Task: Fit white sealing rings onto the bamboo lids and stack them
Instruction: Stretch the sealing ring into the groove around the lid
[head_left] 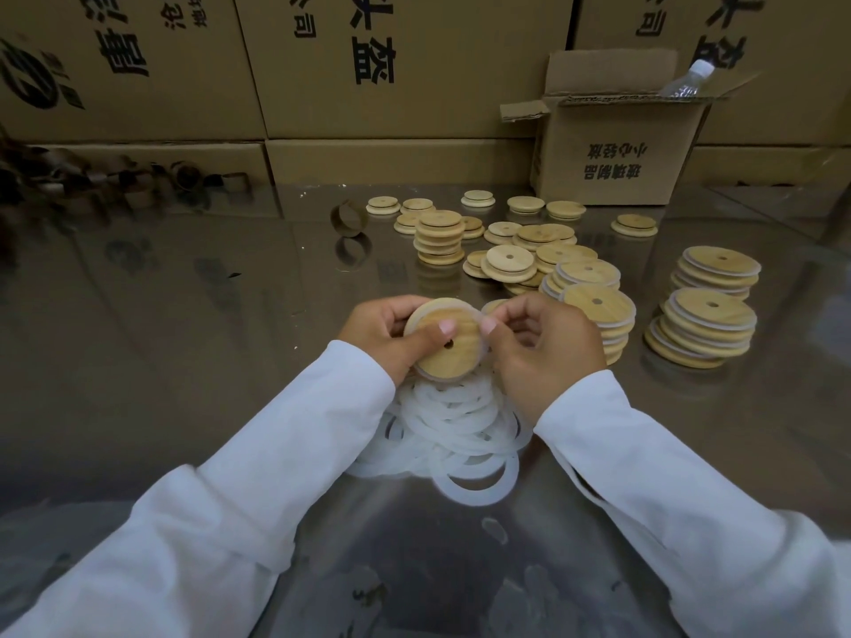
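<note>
L hand (382,336) is gripping the bamboo lid (449,349) just above the ring pile (460,425), steadying it while R hand (543,356) is pinching the white sealing ring (481,356) at its rim, prob. stretching it on.

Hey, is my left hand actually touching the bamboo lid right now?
Touching. The head view shows the left hand gripping the bamboo lid: its thumb lies across the lid's top face and its fingers curl round the far edge.
</note>
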`<action>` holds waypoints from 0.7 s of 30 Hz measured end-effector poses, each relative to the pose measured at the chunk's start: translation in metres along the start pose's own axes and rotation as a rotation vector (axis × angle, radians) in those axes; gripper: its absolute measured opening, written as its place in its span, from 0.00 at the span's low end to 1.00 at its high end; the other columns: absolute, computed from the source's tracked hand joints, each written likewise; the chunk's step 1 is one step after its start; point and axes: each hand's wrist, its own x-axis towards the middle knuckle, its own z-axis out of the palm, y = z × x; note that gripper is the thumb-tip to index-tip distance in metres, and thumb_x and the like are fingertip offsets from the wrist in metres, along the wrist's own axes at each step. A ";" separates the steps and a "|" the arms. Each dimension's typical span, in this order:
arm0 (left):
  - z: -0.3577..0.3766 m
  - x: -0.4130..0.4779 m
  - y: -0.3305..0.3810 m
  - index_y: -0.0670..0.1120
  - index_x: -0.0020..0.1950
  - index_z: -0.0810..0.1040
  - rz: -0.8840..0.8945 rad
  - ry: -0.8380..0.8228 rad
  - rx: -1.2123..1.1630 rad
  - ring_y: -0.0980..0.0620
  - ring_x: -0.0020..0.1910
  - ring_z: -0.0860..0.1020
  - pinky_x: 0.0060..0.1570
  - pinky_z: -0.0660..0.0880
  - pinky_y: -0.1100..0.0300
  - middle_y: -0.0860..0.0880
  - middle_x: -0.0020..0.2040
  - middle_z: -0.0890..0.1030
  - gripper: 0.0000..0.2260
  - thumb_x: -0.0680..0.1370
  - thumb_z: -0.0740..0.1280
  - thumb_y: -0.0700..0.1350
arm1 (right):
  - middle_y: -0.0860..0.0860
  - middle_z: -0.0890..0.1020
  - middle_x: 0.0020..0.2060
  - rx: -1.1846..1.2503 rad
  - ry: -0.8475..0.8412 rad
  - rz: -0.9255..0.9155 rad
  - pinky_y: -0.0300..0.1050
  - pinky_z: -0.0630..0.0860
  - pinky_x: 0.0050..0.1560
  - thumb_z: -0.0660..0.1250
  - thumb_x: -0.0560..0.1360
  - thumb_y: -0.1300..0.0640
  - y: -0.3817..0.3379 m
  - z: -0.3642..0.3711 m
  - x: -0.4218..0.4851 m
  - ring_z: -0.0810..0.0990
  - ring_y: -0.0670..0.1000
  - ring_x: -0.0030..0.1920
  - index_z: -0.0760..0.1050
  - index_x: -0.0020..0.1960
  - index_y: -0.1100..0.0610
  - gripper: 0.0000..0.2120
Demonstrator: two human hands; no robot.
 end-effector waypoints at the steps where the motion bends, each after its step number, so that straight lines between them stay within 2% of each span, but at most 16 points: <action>1: 0.000 0.000 0.001 0.46 0.45 0.80 0.008 -0.006 0.003 0.52 0.38 0.80 0.45 0.78 0.59 0.47 0.39 0.82 0.06 0.72 0.68 0.37 | 0.47 0.80 0.35 0.021 0.003 0.018 0.43 0.79 0.43 0.67 0.73 0.60 0.000 0.000 0.001 0.80 0.50 0.38 0.73 0.35 0.50 0.10; 4: 0.000 -0.001 0.003 0.46 0.46 0.80 0.028 -0.015 -0.001 0.51 0.40 0.80 0.46 0.78 0.59 0.47 0.39 0.82 0.06 0.72 0.68 0.37 | 0.51 0.80 0.35 0.084 0.016 0.068 0.53 0.79 0.46 0.67 0.73 0.61 -0.001 0.000 0.002 0.81 0.55 0.39 0.73 0.34 0.51 0.10; 6: 0.000 0.000 0.003 0.46 0.46 0.80 0.025 -0.013 -0.015 0.49 0.41 0.80 0.47 0.77 0.56 0.46 0.40 0.82 0.06 0.72 0.68 0.37 | 0.50 0.79 0.34 0.109 0.024 0.083 0.55 0.79 0.46 0.66 0.73 0.62 -0.002 0.001 0.002 0.81 0.55 0.40 0.72 0.34 0.52 0.10; 11: 0.000 0.001 0.002 0.43 0.48 0.80 -0.018 -0.022 -0.074 0.48 0.40 0.79 0.47 0.77 0.53 0.44 0.40 0.81 0.06 0.73 0.67 0.37 | 0.47 0.79 0.33 0.122 0.005 0.085 0.45 0.79 0.43 0.67 0.72 0.61 -0.004 0.000 0.002 0.80 0.51 0.37 0.73 0.34 0.52 0.10; 14: -0.002 0.001 0.000 0.44 0.46 0.80 -0.021 0.000 -0.083 0.49 0.39 0.80 0.46 0.77 0.54 0.46 0.38 0.82 0.06 0.73 0.67 0.37 | 0.48 0.81 0.35 0.155 -0.030 0.085 0.47 0.80 0.43 0.69 0.72 0.60 -0.005 -0.003 0.001 0.80 0.48 0.39 0.75 0.36 0.52 0.07; 21: -0.005 0.003 0.001 0.45 0.45 0.81 -0.041 0.022 -0.177 0.51 0.38 0.80 0.41 0.80 0.57 0.48 0.36 0.82 0.06 0.69 0.68 0.41 | 0.51 0.83 0.36 0.185 -0.074 0.103 0.52 0.80 0.47 0.70 0.71 0.57 -0.005 -0.001 0.000 0.82 0.52 0.42 0.76 0.36 0.52 0.06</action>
